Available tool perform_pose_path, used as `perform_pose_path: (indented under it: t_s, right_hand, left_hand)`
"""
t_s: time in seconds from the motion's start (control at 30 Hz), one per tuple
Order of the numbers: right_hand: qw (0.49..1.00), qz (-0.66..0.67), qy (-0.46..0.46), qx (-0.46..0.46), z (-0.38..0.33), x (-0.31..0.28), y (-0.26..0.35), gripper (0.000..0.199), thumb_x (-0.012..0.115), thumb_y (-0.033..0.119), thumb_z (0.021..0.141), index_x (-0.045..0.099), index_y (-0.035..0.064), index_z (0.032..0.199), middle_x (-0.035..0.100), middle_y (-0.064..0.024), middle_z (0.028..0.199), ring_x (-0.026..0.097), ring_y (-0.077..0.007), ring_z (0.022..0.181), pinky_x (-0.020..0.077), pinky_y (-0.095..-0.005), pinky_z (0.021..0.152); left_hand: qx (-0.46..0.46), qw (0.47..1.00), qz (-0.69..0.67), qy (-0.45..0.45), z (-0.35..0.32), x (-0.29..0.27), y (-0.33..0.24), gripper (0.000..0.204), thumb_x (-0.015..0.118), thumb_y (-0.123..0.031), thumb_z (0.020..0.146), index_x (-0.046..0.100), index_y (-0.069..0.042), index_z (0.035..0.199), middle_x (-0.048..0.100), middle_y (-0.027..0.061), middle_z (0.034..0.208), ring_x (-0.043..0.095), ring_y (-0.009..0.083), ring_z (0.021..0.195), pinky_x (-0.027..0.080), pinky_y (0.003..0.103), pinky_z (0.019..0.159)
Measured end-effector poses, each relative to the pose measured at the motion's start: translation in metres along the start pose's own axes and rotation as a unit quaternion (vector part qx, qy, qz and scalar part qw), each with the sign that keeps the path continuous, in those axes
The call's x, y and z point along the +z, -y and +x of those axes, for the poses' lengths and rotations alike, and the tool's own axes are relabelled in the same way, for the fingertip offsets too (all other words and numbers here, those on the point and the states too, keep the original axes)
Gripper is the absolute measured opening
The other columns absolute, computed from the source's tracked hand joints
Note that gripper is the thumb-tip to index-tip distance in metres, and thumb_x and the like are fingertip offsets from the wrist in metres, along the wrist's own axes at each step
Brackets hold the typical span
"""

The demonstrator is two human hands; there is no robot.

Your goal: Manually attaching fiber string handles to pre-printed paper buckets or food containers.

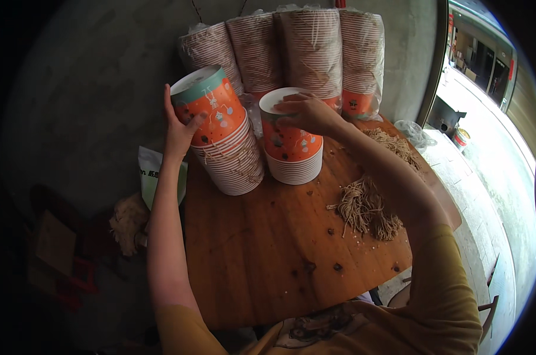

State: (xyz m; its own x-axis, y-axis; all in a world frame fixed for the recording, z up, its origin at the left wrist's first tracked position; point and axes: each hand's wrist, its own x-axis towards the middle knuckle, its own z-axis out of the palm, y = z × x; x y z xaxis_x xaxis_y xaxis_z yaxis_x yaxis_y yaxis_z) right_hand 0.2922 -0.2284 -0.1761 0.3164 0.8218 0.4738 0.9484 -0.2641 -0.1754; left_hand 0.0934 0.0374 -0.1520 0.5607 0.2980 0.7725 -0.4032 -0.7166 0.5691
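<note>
Two stacks of orange and teal paper buckets stand upside down on the wooden table in front of me. On the left stack, strands of twine hang among the white rims. My left hand (184, 129) is closed round the side of its top paper bucket (222, 112), thumb in front; this stack leans to the left. The right stack is shorter, with another printed paper bucket (291, 142) on top. Over that bucket's upper edge, my right hand (306, 111) bends its fingers, some across the white base and some against the side. Its thumb cannot be made out.
Several tall bucket stacks (311, 53) in clear plastic line the wall at the back. Bundles of twine (368, 208) lie on the table's (250, 260) right side. A white and green bag (151, 168) is beyond its left edge. A bright doorway opens at right.
</note>
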Motion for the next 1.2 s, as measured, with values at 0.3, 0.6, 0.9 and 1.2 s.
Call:
perform_pose_path:
  t_s: [0.3,0.6,0.9,1.2]
  right_hand:
    - [0.991,0.088,-0.099,-0.031,-0.001,-0.008,0.014,0.031,0.060,0.030,0.088,0.067,0.0122,0.113,0.062,-0.0114,0.118,0.058,-0.0294,0.110,0.0457,-0.0384,0.094]
    - [0.974,0.058,-0.209,-0.063,0.011,-0.065,0.019,0.030,0.058,0.032,0.091,0.067,0.0124,0.112,0.066,-0.0095,0.112,0.062,-0.0273,0.104,0.0490,-0.0361,0.089]
    - [0.890,0.327,-0.314,-0.042,-0.065,-0.139,0.070,0.038,0.053,0.024,0.097,0.057,-0.0024,0.123,0.058,-0.0125,0.120,0.056,-0.0171,0.107,0.0453,-0.0263,0.089]
    - [0.976,0.133,-0.147,0.094,-0.232,-0.078,0.014,0.017,0.060,0.017,0.087,0.062,0.0065,0.099,0.061,-0.0074,0.102,0.059,-0.0226,0.097,0.0477,-0.0345,0.085]
  left_hand:
    - [-0.017,1.000,-0.006,-0.001,-0.007,-0.001,-0.006,0.115,0.077,-0.050,0.072,0.001,-0.013,0.150,0.013,0.0237,0.150,0.023,0.0339,0.139,0.028,0.043,0.111]
    - [-0.059,0.981,-0.028,-0.185,-0.073,0.092,-0.065,0.041,0.062,-0.033,0.092,0.048,-0.002,0.115,0.052,0.0096,0.110,0.053,0.0156,0.095,0.044,0.028,0.083]
    - [-0.108,0.899,-0.423,-0.040,-0.071,0.163,-0.154,0.024,0.054,-0.028,0.097,0.052,-0.006,0.106,0.056,0.0041,0.107,0.053,0.0113,0.103,0.042,0.032,0.095]
    - [-0.147,0.911,-0.381,-0.064,-0.116,0.120,-0.197,0.024,0.052,-0.020,0.096,0.054,-0.002,0.113,0.060,0.0088,0.108,0.057,0.0135,0.103,0.046,0.031,0.093]
